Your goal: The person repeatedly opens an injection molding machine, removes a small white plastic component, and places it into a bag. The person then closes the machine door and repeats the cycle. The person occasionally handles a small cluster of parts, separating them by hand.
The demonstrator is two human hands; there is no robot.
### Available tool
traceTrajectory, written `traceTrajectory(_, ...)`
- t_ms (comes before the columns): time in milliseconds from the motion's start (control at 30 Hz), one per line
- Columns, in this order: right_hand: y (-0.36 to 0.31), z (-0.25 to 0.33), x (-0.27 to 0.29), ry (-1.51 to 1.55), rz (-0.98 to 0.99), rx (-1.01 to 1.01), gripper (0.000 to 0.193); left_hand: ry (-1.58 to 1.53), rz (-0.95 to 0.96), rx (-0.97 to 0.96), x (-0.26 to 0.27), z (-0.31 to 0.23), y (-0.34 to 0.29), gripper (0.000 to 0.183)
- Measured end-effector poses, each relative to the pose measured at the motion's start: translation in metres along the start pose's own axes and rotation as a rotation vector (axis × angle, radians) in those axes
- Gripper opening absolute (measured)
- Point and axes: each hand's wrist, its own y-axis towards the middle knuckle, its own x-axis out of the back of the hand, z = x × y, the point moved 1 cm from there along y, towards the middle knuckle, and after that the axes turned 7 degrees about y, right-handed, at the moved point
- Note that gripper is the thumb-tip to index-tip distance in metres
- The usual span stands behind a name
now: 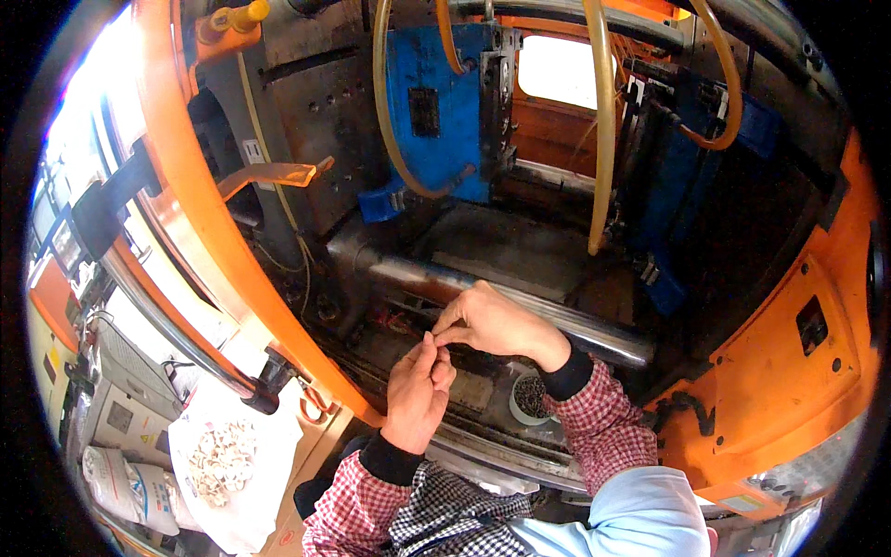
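My left hand (416, 395) and my right hand (497, 322) meet in front of me, fingertips almost touching. Thumb and fingers are pinched together on both hands. Whatever lies between the fingertips is too small or too hidden to make out. Below my right wrist stands a pale bowl (516, 409) filled with small dark metal pieces (532, 394). Just behind my right hand, a thick shiny steel bar (594, 329) crosses the machine at a slant.
A blue mould block (436, 116) is mounted in the machine, with yellowish hoses (601, 121) hanging around it. Orange frame parts rise at left (209, 232) and right (789, 343). A white bag (278, 436) bearing many small pale pieces (221, 459) sits lower left.
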Motion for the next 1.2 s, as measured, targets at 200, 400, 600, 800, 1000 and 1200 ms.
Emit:
traceTrajectory(200,0.053,-0.073,0.066,-0.190,-0.971,0.027,0.013,0.179,-0.082,0.014,0.006,-0.003,0.002,0.037)
traceTrajectory(400,0.119,-0.210,0.157,-0.284,-1.514,-0.232,0.016,0.299,-0.091,0.141,0.016,0.016,-0.021,0.039)
traceTrajectory(600,0.145,-0.237,0.172,-0.145,-1.489,-0.329,0.019,0.253,-0.127,0.195,0.032,0.024,-0.028,0.035)
traceTrajectory(800,0.148,-0.249,0.182,-0.232,-1.499,-0.281,0.023,0.245,-0.114,0.192,0.032,0.026,-0.022,0.035)
traceTrajectory(1000,0.151,-0.245,0.179,-0.241,-1.482,-0.265,0.024,0.257,-0.137,0.198,0.031,0.025,-0.023,0.035)
traceTrajectory(1200,0.156,-0.242,0.178,-0.215,-1.354,-0.359,0.020,0.252,-0.149,0.185,0.033,0.025,-0.025,0.035)
